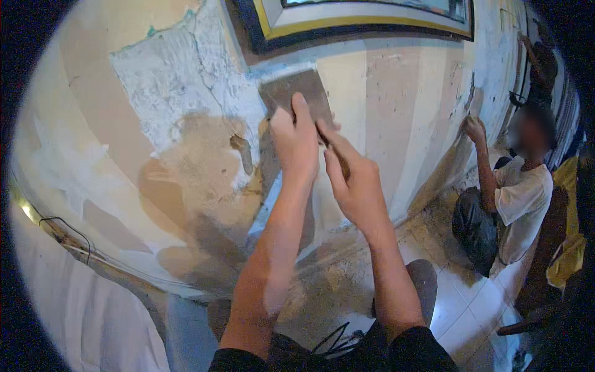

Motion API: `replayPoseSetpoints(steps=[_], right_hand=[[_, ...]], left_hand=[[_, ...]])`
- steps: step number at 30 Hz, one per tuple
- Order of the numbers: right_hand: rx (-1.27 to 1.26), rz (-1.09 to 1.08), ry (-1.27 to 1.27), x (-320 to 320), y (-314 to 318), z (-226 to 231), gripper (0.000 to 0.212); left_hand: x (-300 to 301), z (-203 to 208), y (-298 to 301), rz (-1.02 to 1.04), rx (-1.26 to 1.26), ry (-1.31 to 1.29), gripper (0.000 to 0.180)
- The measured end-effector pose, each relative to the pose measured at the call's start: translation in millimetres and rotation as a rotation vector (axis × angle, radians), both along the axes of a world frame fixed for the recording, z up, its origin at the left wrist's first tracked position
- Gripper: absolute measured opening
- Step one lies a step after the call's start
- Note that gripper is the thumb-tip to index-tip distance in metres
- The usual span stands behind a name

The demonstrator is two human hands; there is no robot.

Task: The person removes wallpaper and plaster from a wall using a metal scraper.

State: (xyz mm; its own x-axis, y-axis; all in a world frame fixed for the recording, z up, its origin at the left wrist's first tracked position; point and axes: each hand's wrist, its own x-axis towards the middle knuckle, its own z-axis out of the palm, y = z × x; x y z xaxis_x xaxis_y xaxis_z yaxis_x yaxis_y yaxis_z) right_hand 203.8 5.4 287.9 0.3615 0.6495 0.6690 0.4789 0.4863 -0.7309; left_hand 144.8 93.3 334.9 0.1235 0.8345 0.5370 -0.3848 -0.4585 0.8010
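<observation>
A flat, dark grey-brown rectangular plate [308,85] lies close against the striped, peeling wall, just below a framed picture. I cannot tell whether it is a sheet or a broad blade. My left hand [296,137] is closed on its lower part, one digit stretched up over its face. Next to it, my right hand [359,180] is closed at the plate's lower right edge; what lies inside its fingers is partly hidden. To the left of the plate is a bare, whitish wall patch [170,77], with a small hole [240,149] below it.
The picture frame [365,28] hangs above my hands. At the right a co-worker [524,198] in a white shirt holds a flat tool against the wall. A pale cloth [74,304] covers something at lower left. Tiled floor [462,297] lies below, and cables run along the wall's base.
</observation>
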Motion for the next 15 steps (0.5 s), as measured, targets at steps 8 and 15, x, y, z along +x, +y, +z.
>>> replayPoseSetpoints(steps=[8,15], right_hand=[[0.022,-0.015,-0.041,4.3,3.8,-9.5,0.041],[-0.198,-0.087,-0.069,-3.0,-5.4,7.8,0.043]], left_hand=[[1.6,-8.0,2.4,-0.033,0.000,-0.025,0.034],[6.7,-0.7,0.6,0.091,0.017,-0.032,0.036]])
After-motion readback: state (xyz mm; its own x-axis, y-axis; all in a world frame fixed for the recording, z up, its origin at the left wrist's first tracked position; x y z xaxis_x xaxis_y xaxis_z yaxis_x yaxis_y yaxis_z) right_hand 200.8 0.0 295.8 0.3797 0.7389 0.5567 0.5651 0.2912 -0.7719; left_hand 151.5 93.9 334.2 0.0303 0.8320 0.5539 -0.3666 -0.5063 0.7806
